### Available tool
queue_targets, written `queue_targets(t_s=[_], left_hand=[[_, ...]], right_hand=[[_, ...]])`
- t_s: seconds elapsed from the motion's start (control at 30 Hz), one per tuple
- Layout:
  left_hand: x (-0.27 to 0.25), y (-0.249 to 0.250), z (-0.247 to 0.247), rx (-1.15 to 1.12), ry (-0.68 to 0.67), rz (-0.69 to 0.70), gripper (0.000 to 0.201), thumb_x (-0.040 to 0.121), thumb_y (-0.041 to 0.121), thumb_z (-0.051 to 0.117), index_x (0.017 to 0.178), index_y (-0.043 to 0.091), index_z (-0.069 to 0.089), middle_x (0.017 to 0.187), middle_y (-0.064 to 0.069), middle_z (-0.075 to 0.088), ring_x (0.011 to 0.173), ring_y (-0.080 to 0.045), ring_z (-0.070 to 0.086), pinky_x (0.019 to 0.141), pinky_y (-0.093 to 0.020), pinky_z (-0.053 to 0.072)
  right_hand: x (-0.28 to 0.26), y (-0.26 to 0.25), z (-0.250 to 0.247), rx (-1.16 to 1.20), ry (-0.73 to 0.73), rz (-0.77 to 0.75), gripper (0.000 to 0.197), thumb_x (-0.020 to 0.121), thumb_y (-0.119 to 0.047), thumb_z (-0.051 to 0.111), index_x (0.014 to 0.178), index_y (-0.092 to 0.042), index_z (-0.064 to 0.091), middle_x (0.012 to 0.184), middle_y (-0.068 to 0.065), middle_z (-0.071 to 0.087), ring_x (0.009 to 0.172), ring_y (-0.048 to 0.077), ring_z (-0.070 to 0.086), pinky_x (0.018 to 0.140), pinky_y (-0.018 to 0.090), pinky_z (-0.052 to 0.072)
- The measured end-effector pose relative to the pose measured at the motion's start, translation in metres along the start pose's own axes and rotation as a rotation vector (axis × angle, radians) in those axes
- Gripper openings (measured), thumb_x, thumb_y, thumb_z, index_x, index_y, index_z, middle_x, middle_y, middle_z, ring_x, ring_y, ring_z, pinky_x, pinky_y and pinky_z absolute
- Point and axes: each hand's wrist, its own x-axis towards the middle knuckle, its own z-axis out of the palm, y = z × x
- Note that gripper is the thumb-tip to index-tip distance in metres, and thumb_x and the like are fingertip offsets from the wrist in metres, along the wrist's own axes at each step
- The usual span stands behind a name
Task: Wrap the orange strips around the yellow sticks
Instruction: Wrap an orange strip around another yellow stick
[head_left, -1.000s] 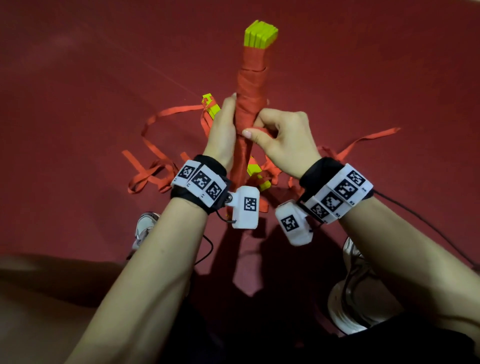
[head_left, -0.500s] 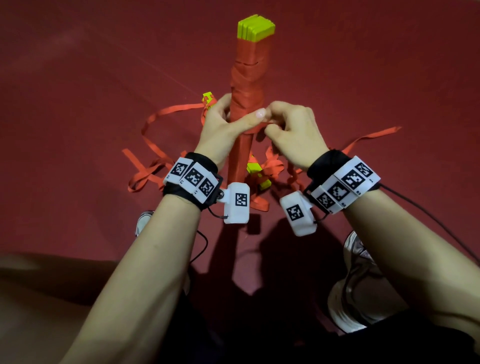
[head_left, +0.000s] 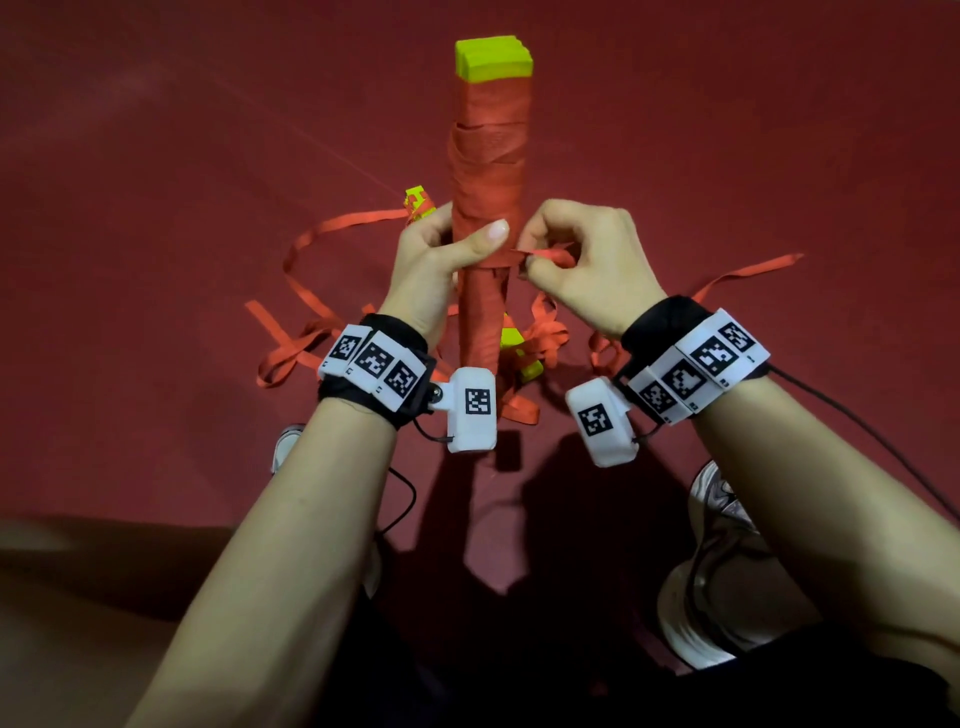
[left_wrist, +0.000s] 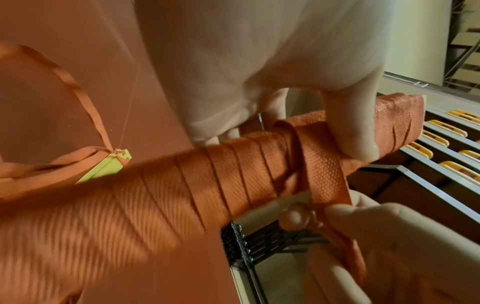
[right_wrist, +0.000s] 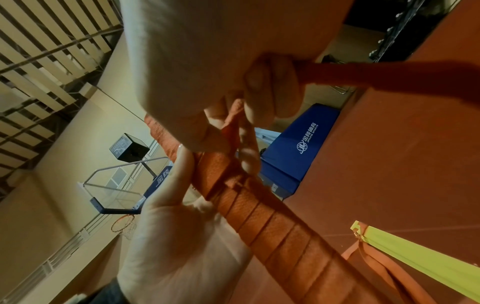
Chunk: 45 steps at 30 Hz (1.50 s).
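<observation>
Orange loose strips (head_left: 311, 291) lie curled on the red floor (head_left: 156, 130) at far left, with a second bundle of yellow sticks (head_left: 418, 202) just beyond them. Left hand (head_left: 431, 265) is curled round the upright bundle of yellow sticks (head_left: 492, 60) at mid-height, thumb (head_left: 480, 241) pressed across the front to pin the latest turn. Bundle is wrapped in orange from just below its yellow top down past the hands. Right hand (head_left: 587, 260), just beside the bundle on its right, pinches the free end of the working strip (head_left: 545, 254) between thumb and fingertips, the strip drawn taut off the bundle. Further loose strips (head_left: 748, 270) lie at right

Judgement: winding is well advanced; step in hand is tensioning or securing a turn at mid-height. Next move calls for keeping the thumb clamp firm while the free end passes round the back, else the turn may slacken
</observation>
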Motion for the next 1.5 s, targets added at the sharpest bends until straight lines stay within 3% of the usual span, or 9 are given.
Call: queue_targets(t_s=[0.2, 0.43, 0.53, 0.67, 0.77, 0.9, 1.03, 1.37, 1.5], left_hand=[[-0.002, -0.008, 0.000, 0.002, -0.013, -0.048, 0.018, 0.087, 0.020, 0.068, 0.104, 0.013, 0.068, 0.096, -0.003, 0.075, 0.091, -0.019, 0.072, 0.085, -0.036, 0.057], [0.000, -0.012, 0.006, -0.046, 0.057, -0.086, 0.022, 0.090, 0.027, 0.062, 0.106, 0.012, 0.066, 0.096, -0.007, 0.071, 0.083, -0.018, 0.070, 0.072, -0.029, 0.055], [0.002, -0.011, 0.006, -0.039, 0.020, -0.077, 0.027, 0.092, 0.028, 0.060, 0.111, 0.010, 0.065, 0.103, -0.013, 0.068, 0.093, -0.026, 0.066, 0.084, -0.037, 0.052], [0.002, -0.011, 0.011, -0.090, -0.027, -0.052, 0.039, 0.099, 0.029, 0.052, 0.118, -0.003, 0.058, 0.114, -0.025, 0.059, 0.107, -0.036, 0.058, 0.104, -0.054, 0.045], [0.001, -0.009, 0.012, -0.109, -0.019, -0.050, 0.038, 0.104, 0.032, 0.044, 0.113, -0.003, 0.057, 0.106, -0.022, 0.060, 0.096, -0.032, 0.063, 0.094, -0.047, 0.053], [0.000, -0.008, 0.014, -0.121, 0.014, -0.040, 0.033, 0.101, 0.035, 0.047, 0.105, 0.004, 0.056, 0.101, -0.013, 0.054, 0.088, -0.024, 0.057, 0.082, -0.036, 0.052], [-0.001, -0.009, 0.016, -0.133, 0.026, -0.015, 0.034, 0.102, 0.032, 0.048, 0.116, 0.001, 0.053, 0.105, -0.016, 0.052, 0.089, -0.022, 0.058, 0.082, -0.033, 0.053], [0.001, -0.010, 0.014, -0.154, 0.037, -0.012, 0.032, 0.101, 0.033, 0.050, 0.112, 0.004, 0.059, 0.109, -0.018, 0.053, 0.096, -0.025, 0.057, 0.089, -0.038, 0.050], [0.000, -0.009, 0.016, -0.187, 0.077, -0.006, 0.026, 0.100, 0.028, 0.054, 0.113, 0.006, 0.055, 0.098, -0.011, 0.057, 0.091, -0.021, 0.057, 0.088, -0.036, 0.049]], right_hand=[[0.007, 0.004, -0.005, -0.046, -0.010, -0.003, 0.020, 0.074, -0.018, 0.053, 0.069, -0.005, 0.068, 0.069, 0.005, 0.067, 0.064, 0.021, 0.057, 0.067, 0.027, 0.039], [0.003, 0.007, -0.006, -0.106, -0.085, -0.041, 0.018, 0.083, -0.024, 0.062, 0.071, -0.011, 0.066, 0.057, 0.001, 0.058, 0.057, 0.015, 0.051, 0.059, 0.013, 0.034], [0.005, 0.008, -0.007, -0.102, -0.098, -0.056, 0.021, 0.085, -0.028, 0.071, 0.071, -0.013, 0.068, 0.057, -0.006, 0.058, 0.055, 0.004, 0.051, 0.060, 0.012, 0.034], [0.004, 0.007, -0.008, -0.095, -0.139, -0.057, 0.022, 0.085, -0.028, 0.076, 0.071, -0.012, 0.071, 0.058, -0.008, 0.064, 0.061, 0.010, 0.058, 0.061, 0.018, 0.040], [0.004, 0.005, -0.003, -0.082, -0.166, -0.045, 0.026, 0.086, -0.030, 0.076, 0.070, -0.010, 0.071, 0.058, -0.005, 0.063, 0.057, 0.006, 0.055, 0.061, 0.020, 0.040], [0.004, 0.004, 0.001, -0.058, -0.217, 0.007, 0.030, 0.089, -0.030, 0.074, 0.067, -0.009, 0.070, 0.060, 0.005, 0.066, 0.059, 0.018, 0.059, 0.064, 0.032, 0.047], [0.004, 0.004, 0.001, -0.037, -0.238, 0.037, 0.029, 0.089, -0.029, 0.074, 0.066, -0.012, 0.071, 0.059, 0.004, 0.067, 0.058, 0.018, 0.061, 0.066, 0.035, 0.050], [0.003, 0.000, -0.001, -0.014, -0.278, 0.024, 0.031, 0.088, -0.024, 0.072, 0.063, -0.007, 0.063, 0.060, 0.011, 0.062, 0.054, 0.015, 0.051, 0.062, 0.035, 0.044], [0.002, 0.002, 0.003, -0.019, -0.297, -0.001, 0.030, 0.086, -0.026, 0.074, 0.065, -0.007, 0.064, 0.071, 0.010, 0.061, 0.069, 0.024, 0.056, 0.070, 0.036, 0.043]])
